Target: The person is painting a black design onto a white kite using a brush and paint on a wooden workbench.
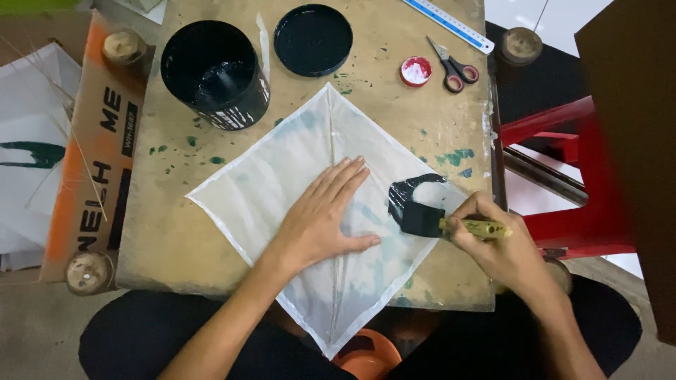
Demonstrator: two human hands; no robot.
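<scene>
Fingers (345, 176) of left hand (320, 222) spread flat and extended, grasping nothing, pressed palm-down on white diamond-shaped kite sheet (282, 190), near its centre. Thumb splayed out to the side, tip touching the paper, pointing toward foam brush (422, 219) just beyond it. Fingers of right hand (500, 246) curled tight around yellowish brush handle (482, 228), black foam head in contact with the sheet close to its right corner. Curved black paint stroke (415, 188) directly above the brush head, arching away from the right-hand fingertips (wet sheen visible). Faint greenish smears showing through the translucent paper beneath and around the left palm.

Further ahead of the left fingertips: open black paint tub (215, 74) with dark paint inside, and its round black lid (313, 40) lying flat beside it. Ahead of the right-hand fingers: small red cap (415, 71) with white contents, just beside red-handled scissors (454, 67); blue-and-white ruler (451, 24) at the far edge. All resting on paint-flecked wooden board (176, 232). Well off to the left of the left hand: orange-edged cardboard box (91, 148). To the right of the right hand: red stool frame (570, 176). Below both wrists: orange bowl rim (370, 355), partly hidden by the kite's lower corner.
</scene>
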